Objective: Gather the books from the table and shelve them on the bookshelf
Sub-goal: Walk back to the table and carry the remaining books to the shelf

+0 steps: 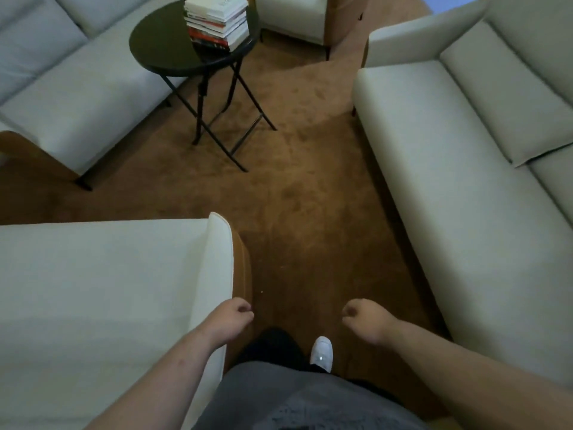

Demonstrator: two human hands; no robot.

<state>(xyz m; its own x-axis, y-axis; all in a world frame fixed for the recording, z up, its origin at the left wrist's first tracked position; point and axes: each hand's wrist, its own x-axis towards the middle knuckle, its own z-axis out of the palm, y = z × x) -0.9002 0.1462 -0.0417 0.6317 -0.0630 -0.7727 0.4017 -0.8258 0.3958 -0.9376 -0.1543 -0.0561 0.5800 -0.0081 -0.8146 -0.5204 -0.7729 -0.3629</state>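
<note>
A stack of several books [217, 23], mostly white with red and black spines, stands on the right side of a round black folding table [161, 41] far ahead at the upper left. My left hand [231, 319] hangs low beside a sofa arm with fingers loosely curled and holds nothing. My right hand [366, 319] hangs level with it over the carpet, also loosely curled and holding nothing. Both hands are far from the books. No bookshelf is in view.
A pale sofa [102, 290] stands close on my left, another [465, 150] runs along the right, and a third [62, 82] sits behind the table. An armchair [294, 17] is at the top. Brown carpet [294, 197] forms an aisle between them toward the table.
</note>
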